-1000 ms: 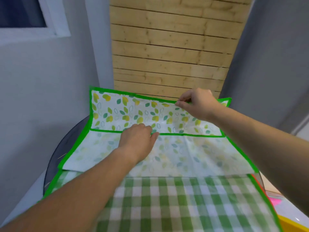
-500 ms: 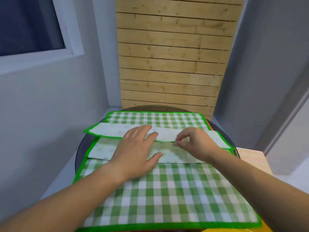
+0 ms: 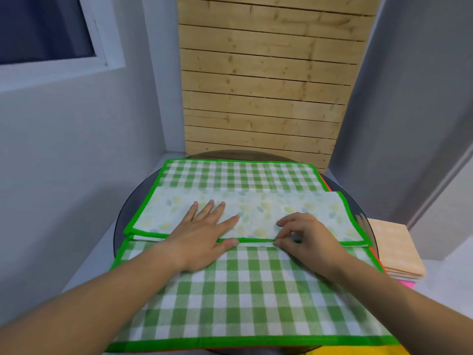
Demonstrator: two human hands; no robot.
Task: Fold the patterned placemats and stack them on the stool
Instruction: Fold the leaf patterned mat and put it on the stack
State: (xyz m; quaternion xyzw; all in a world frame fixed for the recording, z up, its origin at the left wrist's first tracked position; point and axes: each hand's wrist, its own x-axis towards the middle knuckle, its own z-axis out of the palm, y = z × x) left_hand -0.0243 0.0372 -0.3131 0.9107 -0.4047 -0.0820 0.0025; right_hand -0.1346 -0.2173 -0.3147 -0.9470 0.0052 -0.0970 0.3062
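A leaf-patterned placemat point(image 3: 258, 208) with a green border lies folded in half, pale back side up, across a green checked placemat point(image 3: 243, 298). Both rest on a round dark glass table point(image 3: 120, 226). My left hand point(image 3: 204, 237) lies flat on the folded mat with fingers spread, pressing it down near its front edge. My right hand point(image 3: 304, 237) has curled fingers and pinches that front edge where the two layers meet. A stack of folded cloths point(image 3: 394, 247), peach on top and pink beneath, sits low at the right; what it rests on is hidden.
More mats lie under the checked one, with an orange edge point(image 3: 376, 254) and a yellow corner point(image 3: 358, 351) showing. A wooden slat panel point(image 3: 266, 80) stands behind the table. Grey walls close in on both sides, with a window point(image 3: 43, 29) at upper left.
The raised leaf-patterned half came down toward me, and the mat now lies folded in half. My left hand went from curled to flat on it. The view lifted and steadied.
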